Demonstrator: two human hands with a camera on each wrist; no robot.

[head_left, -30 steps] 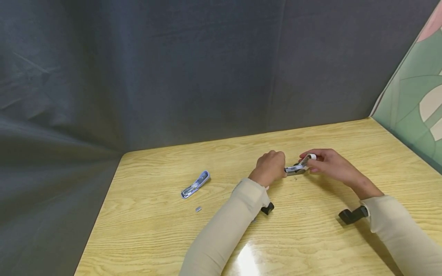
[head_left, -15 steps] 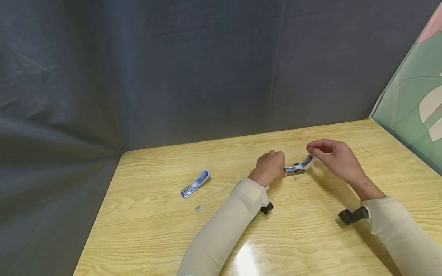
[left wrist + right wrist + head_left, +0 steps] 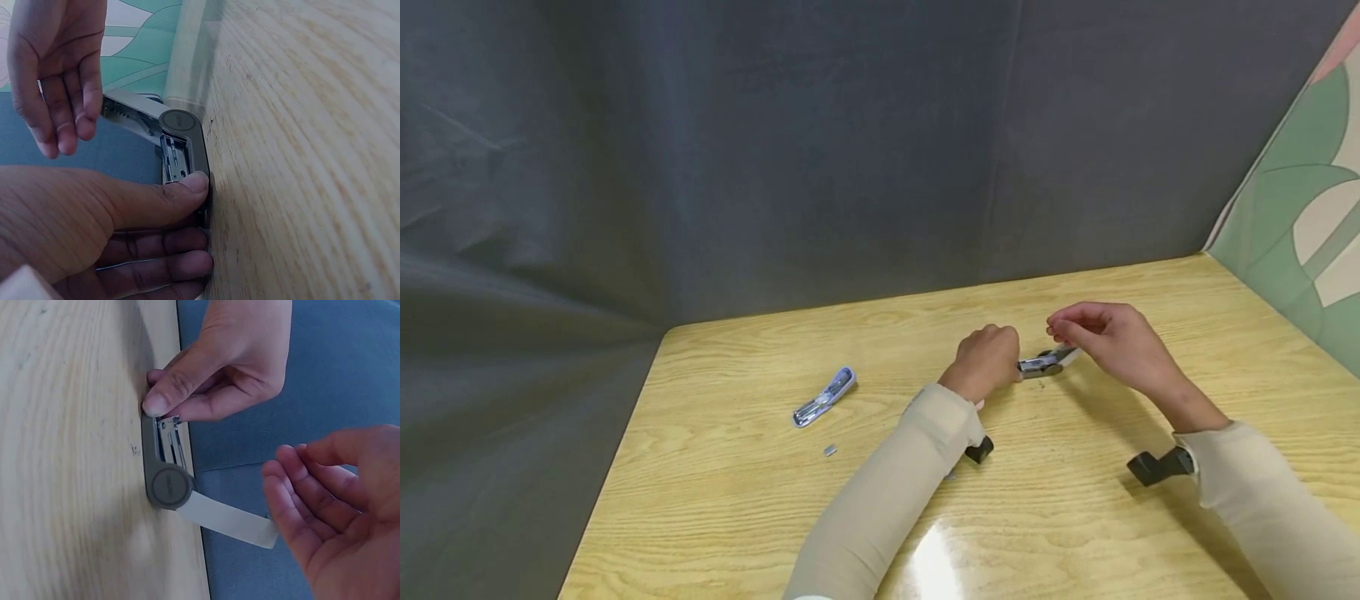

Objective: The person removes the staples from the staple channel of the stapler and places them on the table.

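On the wooden table [image 3: 1075, 517], right of centre, a grey stapler [image 3: 1042, 364] lies swung open at its round hinge, base down on the wood and white top arm [image 3: 228, 519] angled up and away. The left hand [image 3: 987, 360] grips the base end: the thumb [image 3: 164, 199] presses down on the base just beside the exposed metal staple channel [image 3: 169, 440], the other fingers curled underneath, so this hand is closed round the stapler. The right hand [image 3: 1112, 337] hovers over the raised white arm with fingers loosely bent and held together; the right wrist view shows a gap between the fingertips [image 3: 294, 506] and the tip of the white arm, and the left wrist view shows those fingertips just beside the arm without clear contact. This hand holds nothing and is relaxed, partly open. Both forearms wear beige sleeves [image 3: 887, 500], and a black camera mount [image 3: 1157, 467] sits at the right wrist, another [image 3: 980, 451] at the left. Well apart to the left, 1 blue and silver stapler [image 3: 824, 397] lies flat on the table, also opened out, and near it, toward the table's front edge, rests 1 small strip of staples [image 3: 830, 451]. A dark grey cloth backdrop [image 3: 775, 150] stands behind the table; a green patterned panel [image 3: 1300, 242] borders the right side.
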